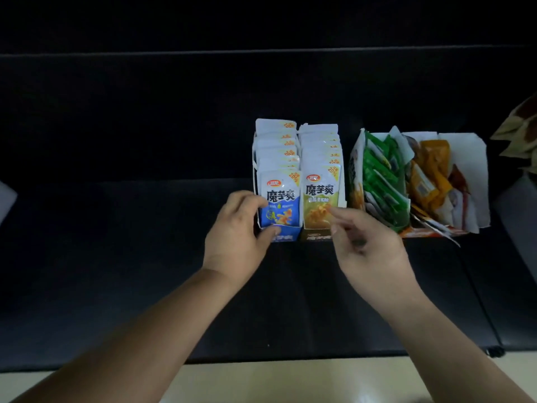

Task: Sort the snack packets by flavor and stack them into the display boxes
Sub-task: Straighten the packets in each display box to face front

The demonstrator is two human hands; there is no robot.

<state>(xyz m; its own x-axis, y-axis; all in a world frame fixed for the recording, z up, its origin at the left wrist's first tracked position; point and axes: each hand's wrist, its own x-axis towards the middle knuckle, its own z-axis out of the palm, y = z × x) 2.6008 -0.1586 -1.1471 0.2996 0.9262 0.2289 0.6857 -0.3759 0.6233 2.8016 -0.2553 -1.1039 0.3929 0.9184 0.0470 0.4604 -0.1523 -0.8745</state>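
Head: left hand [235, 237] fingers grip blue box [287, 237]; right hand [369, 245] fingers loose, empty.

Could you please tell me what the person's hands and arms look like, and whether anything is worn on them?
Both the left hand and the right hand are bare, with no gloves, rings or watch visible. The left forearm and right forearm are bare too; no sleeve shows.
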